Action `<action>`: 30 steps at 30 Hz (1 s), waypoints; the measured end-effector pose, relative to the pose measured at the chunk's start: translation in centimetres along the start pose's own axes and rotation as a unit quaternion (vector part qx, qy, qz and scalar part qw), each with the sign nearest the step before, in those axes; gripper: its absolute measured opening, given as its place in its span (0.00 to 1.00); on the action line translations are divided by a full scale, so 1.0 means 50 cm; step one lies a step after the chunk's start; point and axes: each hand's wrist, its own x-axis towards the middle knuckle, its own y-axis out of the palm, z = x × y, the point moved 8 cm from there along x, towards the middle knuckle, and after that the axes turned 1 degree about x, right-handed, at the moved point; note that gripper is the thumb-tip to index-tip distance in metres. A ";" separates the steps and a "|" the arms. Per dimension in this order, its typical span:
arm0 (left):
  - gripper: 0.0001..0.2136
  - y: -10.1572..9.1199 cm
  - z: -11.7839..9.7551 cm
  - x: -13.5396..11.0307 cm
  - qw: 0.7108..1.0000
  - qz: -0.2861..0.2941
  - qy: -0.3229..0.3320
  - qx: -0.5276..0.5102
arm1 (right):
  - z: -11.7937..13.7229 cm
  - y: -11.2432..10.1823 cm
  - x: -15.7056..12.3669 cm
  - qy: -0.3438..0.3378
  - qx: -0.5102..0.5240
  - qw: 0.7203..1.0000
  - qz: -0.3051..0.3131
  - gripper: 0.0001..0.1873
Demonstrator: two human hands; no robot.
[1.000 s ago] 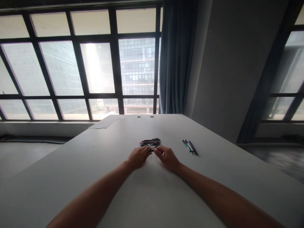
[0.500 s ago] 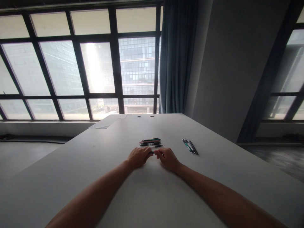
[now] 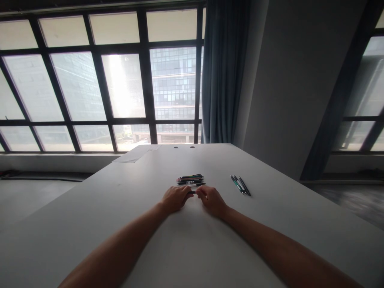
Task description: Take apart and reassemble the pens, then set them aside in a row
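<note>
Between my fingertips runs a thin dark pen (image 3: 193,192), mostly hidden by both hands. My left hand (image 3: 175,198) is closed on its left part, the palm turned down. The fingers of my right hand (image 3: 211,200) pinch the pen's right end. Just beyond my hands lies a row of several pens (image 3: 190,179), mostly dark, set side by side and pointing left to right. A pen with a white section (image 3: 196,185) is the nearest of them, partly behind my fingers.
On the white table (image 3: 192,248), a second group of pens (image 3: 241,185) lies slanted to the right. Paper sheets (image 3: 132,154) rest at the far left corner. Two round dark holes (image 3: 192,147) sit near the far edge, before a blue curtain (image 3: 223,80) and windows.
My right fingers have shifted very slightly to the right along the pen. My left hand and the pens on the table stay where they were.
</note>
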 end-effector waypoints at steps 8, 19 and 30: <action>0.15 0.001 0.005 0.002 1.000 -0.007 -0.006 0.004 | -0.006 0.001 0.002 0.010 0.001 1.000 -0.005 0.16; 0.14 -0.001 0.004 0.002 1.000 -0.011 -0.012 0.006 | -0.012 0.001 0.001 0.013 0.008 1.000 -0.011 0.11; 0.14 -0.003 0.005 -0.001 1.000 -0.007 -0.016 0.011 | -0.010 0.003 0.003 0.020 0.015 1.000 -0.003 0.08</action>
